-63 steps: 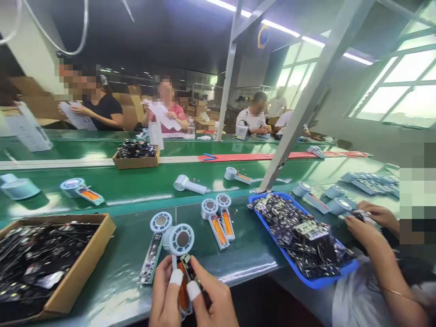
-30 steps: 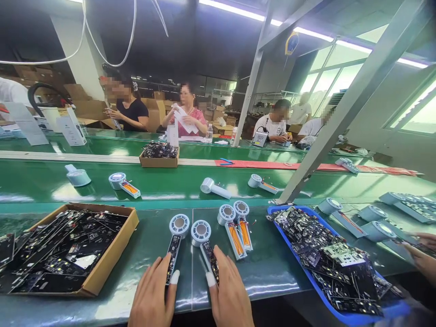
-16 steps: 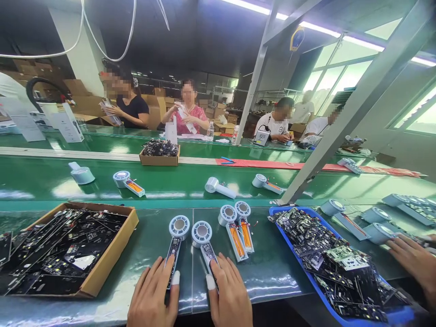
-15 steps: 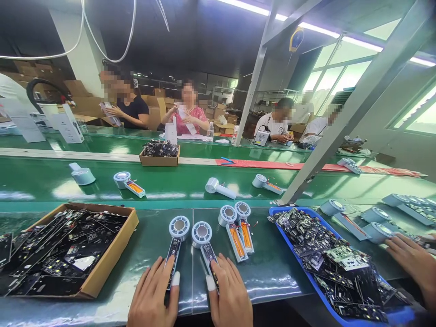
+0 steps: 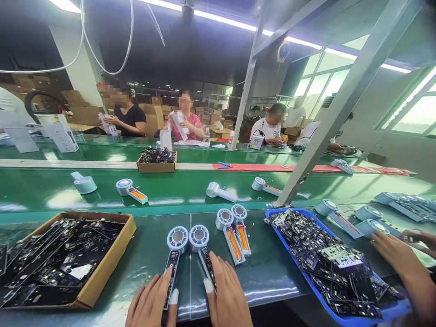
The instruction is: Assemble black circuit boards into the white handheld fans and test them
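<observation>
Two light-blue handheld fans lie side by side on the bench, their round heads almost touching. Each open handle has a black circuit board in it. My left hand (image 5: pixel 151 297) holds the left handheld fan (image 5: pixel 177 238) by its handle, with a finger on the board and the white-covered thumb along the side. Around the handle of the right handheld fan (image 5: pixel 199 237) my right hand (image 5: pixel 230 295) is closed, its thumb also white-tipped. Just beyond it lie two more open fans (image 5: pixel 233 247), showing orange inside and loose wires.
A cardboard tray (image 5: pixel 107 261) of circuit boards stands at left, a blue tray (image 5: pixel 299 276) of boards at right. Another person's hand (image 5: pixel 391 250) reaches among fans at far right. Several fans lie on the green belt (image 5: pixel 177 193). A metal post (image 5: pixel 340 113) slants upward.
The view has tilted up slightly. The right fan's head has come level with the left one. At far right the other person's hands have moved among the fans.
</observation>
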### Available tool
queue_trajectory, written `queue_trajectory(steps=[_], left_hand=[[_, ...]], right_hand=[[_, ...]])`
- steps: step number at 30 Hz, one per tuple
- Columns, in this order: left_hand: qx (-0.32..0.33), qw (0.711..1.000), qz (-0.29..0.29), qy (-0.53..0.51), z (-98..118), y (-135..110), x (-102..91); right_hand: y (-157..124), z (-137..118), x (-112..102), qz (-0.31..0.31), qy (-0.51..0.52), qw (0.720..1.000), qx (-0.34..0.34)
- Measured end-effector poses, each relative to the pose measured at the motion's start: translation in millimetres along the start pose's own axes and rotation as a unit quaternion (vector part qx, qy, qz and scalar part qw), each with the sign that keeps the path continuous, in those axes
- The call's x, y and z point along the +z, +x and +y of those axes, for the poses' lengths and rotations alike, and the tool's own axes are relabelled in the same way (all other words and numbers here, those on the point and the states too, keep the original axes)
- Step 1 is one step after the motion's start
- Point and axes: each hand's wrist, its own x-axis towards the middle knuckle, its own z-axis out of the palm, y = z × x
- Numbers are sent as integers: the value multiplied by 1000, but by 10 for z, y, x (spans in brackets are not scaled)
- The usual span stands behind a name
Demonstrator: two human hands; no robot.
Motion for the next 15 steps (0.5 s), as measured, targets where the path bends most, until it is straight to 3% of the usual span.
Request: queue_trajectory(steps=[4,15], left_hand=[[37,999,-36,9,-70,38,53],[50,997,-45,24,-98,44,135]], right_hand=[[13,20,-12,-17,4,1000,-5],[-16,46,62,7,-1,1000,-17]])
